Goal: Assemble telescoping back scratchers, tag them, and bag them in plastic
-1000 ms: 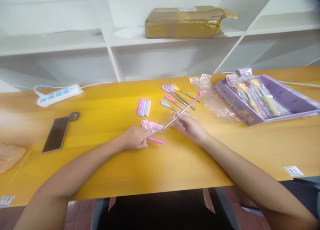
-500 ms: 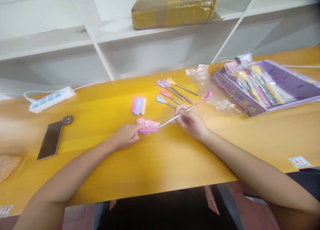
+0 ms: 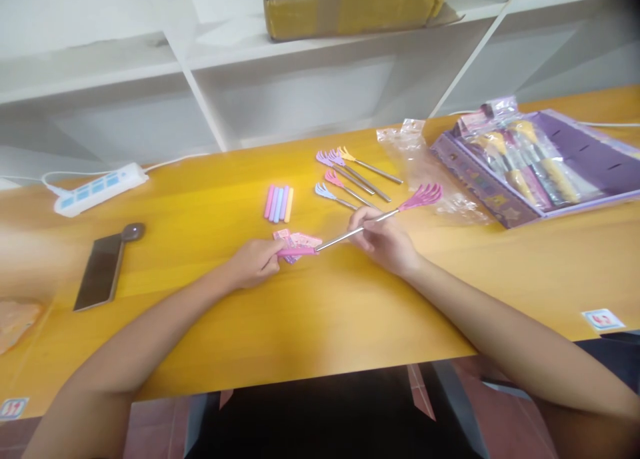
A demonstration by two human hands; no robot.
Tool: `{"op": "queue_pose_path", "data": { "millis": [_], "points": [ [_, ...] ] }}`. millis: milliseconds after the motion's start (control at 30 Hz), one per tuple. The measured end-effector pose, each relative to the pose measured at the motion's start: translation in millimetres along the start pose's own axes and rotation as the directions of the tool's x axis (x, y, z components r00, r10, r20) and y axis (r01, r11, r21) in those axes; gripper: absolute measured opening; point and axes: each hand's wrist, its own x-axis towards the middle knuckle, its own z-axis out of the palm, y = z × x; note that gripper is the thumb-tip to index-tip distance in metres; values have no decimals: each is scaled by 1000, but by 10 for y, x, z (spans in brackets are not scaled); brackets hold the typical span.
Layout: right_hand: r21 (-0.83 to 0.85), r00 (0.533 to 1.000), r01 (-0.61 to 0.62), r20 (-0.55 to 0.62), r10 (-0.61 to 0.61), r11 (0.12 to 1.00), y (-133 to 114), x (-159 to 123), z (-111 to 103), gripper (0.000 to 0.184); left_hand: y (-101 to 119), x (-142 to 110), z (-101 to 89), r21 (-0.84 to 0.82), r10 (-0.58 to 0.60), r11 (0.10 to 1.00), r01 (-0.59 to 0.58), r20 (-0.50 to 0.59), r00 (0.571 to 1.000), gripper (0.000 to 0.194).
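My left hand [image 3: 256,260] is closed on a pink sleeve [image 3: 296,251] just above the yellow tabletop [image 3: 320,312]. My right hand [image 3: 383,240] pinches the metal rod of a pink back scratcher [image 3: 423,196], whose claw head points to the right. The rod's near end meets the sleeve's open end. Small pink cards [image 3: 299,240] lie under the sleeve. Beyond them lie several pastel sleeves [image 3: 279,203] side by side and several more scratcher rods [image 3: 350,176] with coloured claws.
A purple box [image 3: 540,166] of packed scratchers sits at the right, with a clear plastic bag [image 3: 425,169] beside it. A phone [image 3: 99,271], a small round object [image 3: 133,231] and a white power strip [image 3: 100,189] lie at the left. White shelves behind carry a taped brown parcel [image 3: 350,6].
My left hand lifted the pink sleeve off the table and brought it to the rod's end. My right hand turned the scratcher so that its claw head points further right.
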Motion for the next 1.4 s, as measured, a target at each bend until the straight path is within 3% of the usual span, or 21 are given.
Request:
{"op": "queue_pose_path", "data": {
  "millis": [267, 667, 800, 1000, 1167, 1400],
  "points": [
    [-64, 999, 33, 22, -32, 997, 1, 19, -46, 22, -18, 31, 18, 19, -53, 998, 53, -7, 999, 22],
    [-68, 992, -53, 107, 60, 996, -10, -26, -17, 26, 34, 39, -24, -62, -112, 992, 113, 23, 993, 51],
    [-81, 992, -3, 122, 13, 997, 42, -35, 2, 26, 0, 35, -17, -198, -100, 976, 87, -57, 993, 48],
    [-118, 982, 45, 189, -22, 992, 67, -106, 45, 26, 6, 30, -34, -389, -179, 915, 110, -146, 973, 30],
    [-52, 966, -28, 256, 40, 998, 4, -104, 11, 28, 159, -30, -29, -465, -180, 879, 105, -119, 977, 35],
    [24, 905, -183, 394, 159, 983, -64, -72, -21, 27, 320, -100, 18, -572, -281, 793, 211, -36, 959, 30]
  ]
}}
